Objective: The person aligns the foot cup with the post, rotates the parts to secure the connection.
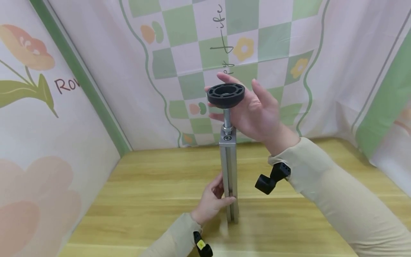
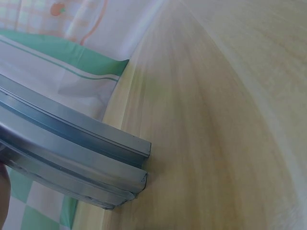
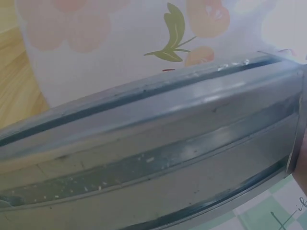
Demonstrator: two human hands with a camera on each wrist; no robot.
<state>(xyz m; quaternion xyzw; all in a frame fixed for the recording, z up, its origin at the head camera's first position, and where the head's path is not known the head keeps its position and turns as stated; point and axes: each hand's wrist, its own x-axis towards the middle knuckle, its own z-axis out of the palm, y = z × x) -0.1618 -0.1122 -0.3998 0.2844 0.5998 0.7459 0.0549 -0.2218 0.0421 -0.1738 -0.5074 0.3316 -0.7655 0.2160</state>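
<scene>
A slotted aluminium profile point(image 1: 229, 171) stands roughly upright in the head view. Its top end plate carries a threaded stud with a nut and a round black levelling foot point(image 1: 226, 101). My left hand point(image 1: 210, 201) grips the profile low down, thumb across the near face. Behind the foot and stud, my right hand point(image 1: 253, 110) has its fingers spread and loosely extended; the foot hides part of them. Whether it touches the foot I cannot tell. The left wrist view shows the profile's lower end point(image 2: 96, 148) at the wooden surface; the right wrist view shows its slotted side point(image 3: 158, 143).
A wooden tabletop point(image 1: 154, 189) lies below. Printed curtains hang around it: a checked green one point(image 1: 183, 53) at the back, a floral one point(image 1: 57, 142) at left. Black camera mounts point(image 1: 273, 177) sit on both wrists.
</scene>
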